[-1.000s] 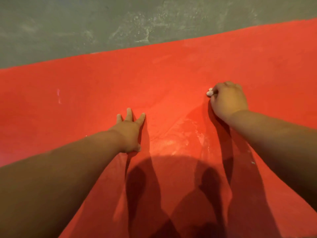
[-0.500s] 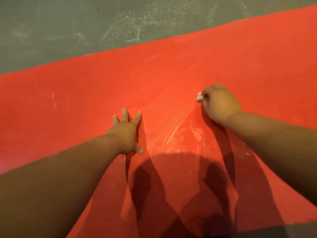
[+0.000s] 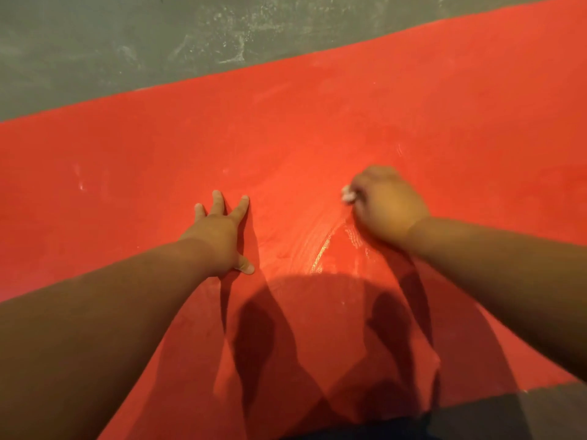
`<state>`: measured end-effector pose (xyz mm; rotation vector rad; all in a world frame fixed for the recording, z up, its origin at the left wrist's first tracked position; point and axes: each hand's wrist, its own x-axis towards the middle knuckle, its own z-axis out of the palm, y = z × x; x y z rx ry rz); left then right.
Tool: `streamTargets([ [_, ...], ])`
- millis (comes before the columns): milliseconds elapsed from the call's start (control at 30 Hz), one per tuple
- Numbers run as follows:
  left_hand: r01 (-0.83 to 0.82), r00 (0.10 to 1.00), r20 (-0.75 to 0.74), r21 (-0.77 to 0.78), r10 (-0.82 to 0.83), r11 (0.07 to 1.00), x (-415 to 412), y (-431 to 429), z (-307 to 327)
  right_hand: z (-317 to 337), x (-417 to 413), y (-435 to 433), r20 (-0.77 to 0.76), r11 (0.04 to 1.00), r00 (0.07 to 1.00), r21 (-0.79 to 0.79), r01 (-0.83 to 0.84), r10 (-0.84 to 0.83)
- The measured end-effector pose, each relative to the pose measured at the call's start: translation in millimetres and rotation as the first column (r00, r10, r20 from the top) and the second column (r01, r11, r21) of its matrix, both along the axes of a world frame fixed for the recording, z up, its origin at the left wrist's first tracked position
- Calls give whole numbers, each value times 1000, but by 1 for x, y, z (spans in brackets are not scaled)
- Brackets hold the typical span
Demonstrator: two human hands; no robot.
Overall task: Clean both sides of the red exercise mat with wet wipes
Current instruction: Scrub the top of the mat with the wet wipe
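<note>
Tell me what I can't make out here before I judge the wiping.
Head view only.
Most of the wipe: hidden inside the right hand, which is motion-blurred.
Ends of the mat: cut off by the frame edges; its underside hidden against the floor.
Near part of the mat: dark under arm shadows, so dirt is unreadable.

No lettering, label, brand mark, number or sign is legible anywhere in the frame, neither on the red mat (image 3: 317,138) nor on the grey floor (image 3: 95,42).

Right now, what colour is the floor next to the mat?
Grey floor, with pale smudges; head view.
</note>
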<state>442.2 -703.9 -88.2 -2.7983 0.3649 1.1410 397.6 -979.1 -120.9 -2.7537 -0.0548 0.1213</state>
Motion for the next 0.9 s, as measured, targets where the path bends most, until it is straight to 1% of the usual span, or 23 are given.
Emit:
streamTargets([
  [33, 0, 1000, 2, 0, 0, 1000, 0, 0, -1, -1, 9, -20, 3, 989, 989, -32, 148, -148],
  [67, 2, 1000, 4, 2, -2, 1000, 1, 0, -2, 0, 14, -30, 6, 969, 971, -57, 239, -239],
  [100, 4, 1000, 6, 8, -4, 1000, 1, 0, -2, 1, 13, -27, 5, 960, 962, -65, 273, -273],
  [133, 5, 1000, 12, 11, -5, 1000, 2, 0, -3, 1, 8, -15, -16, 962, 963, -48, 267, -268],
  [200, 4, 1000, 15, 14, -4, 1000, 2, -1, -3, 4, -14, 26, -82, 984, 982, 41, 174, -170],
  [233, 0, 1000, 13, 14, 0, 1000, 2, 0, -2, 7, -28, 47, -112, 992, 991, 95, 86, -76],
  [267, -8, 1000, 11, 14, 8, 1000, 2, 0, -2, 9, -43, 64, -113, 989, 992, 143, -37, 53],
  [333, -31, 1000, 5, 14, 31, 999, 1, 1, -2, 11, -65, 78, -58, 942, 949, 157, -298, 310],
  [367, -41, 999, 5, 10, 41, 999, 0, 1, 0, 11, -68, 74, -45, 917, 926, 162, -364, 375],
  [400, -36, 999, 18, -3, 36, 999, -3, -2, 1, 10, -67, 65, -61, 911, 918, 168, -376, 391],
  [433, -3, 999, 50, -34, 5, 999, -9, -6, 3, 8, -64, 53, -65, 922, 928, 161, -353, 366],
  [467, 64, 994, 97, -83, -56, 995, -16, -13, 5, 7, -61, 40, -56, 940, 946, 147, -309, 320],
  [533, 255, 954, 214, -208, -210, 944, -36, -32, 5, 7, -60, 10, -63, 978, 979, 82, -191, 196],
  [600, 428, 890, 312, -316, -334, 847, -53, -46, 1, 7, -67, -19, -89, 997, 993, -10, -82, 81],
  [633, 488, 865, 320, -358, -386, 796, -58, -52, -2, 7, -74, -28, -124, 997, 991, -59, -53, 45],
  [700, 617, 786, 390, -436, -480, 655, -66, -54, -14, 7, -90, -38, -183, 986, 983, -160, -45, 15],
  [733, 666, 746, 421, -435, -516, 606, -66, -53, -20, 6, -98, -39, -210, 981, 978, -190, -46, 5],
  [767, 705, 708, 447, -407, -546, 581, -65, -53, -23, 7, -106, -37, -241, 977, 970, -208, -39, -12],
  [800, 737, 673, 491, -378, -553, 561, -61, -53, -24, 9, -113, -36, -270, 975, 962, -220, -30, -31],
  [833, 748, 654, 536, -353, -534, 561, -54, -53, -22, 11, -120, -35, -300, 975, 953, -220, -27, -41],
  [867, 725, 667, 566, -342, -485, 598, -45, -55, -19, 13, -126, -34, -333, 976, 942, -214, -32, -42],
  [900, 662, 713, 569, -352, -410, 661, -35, -58, -16, 15, -132, -34, -357, 976, 933, -215, -42, -38],
])
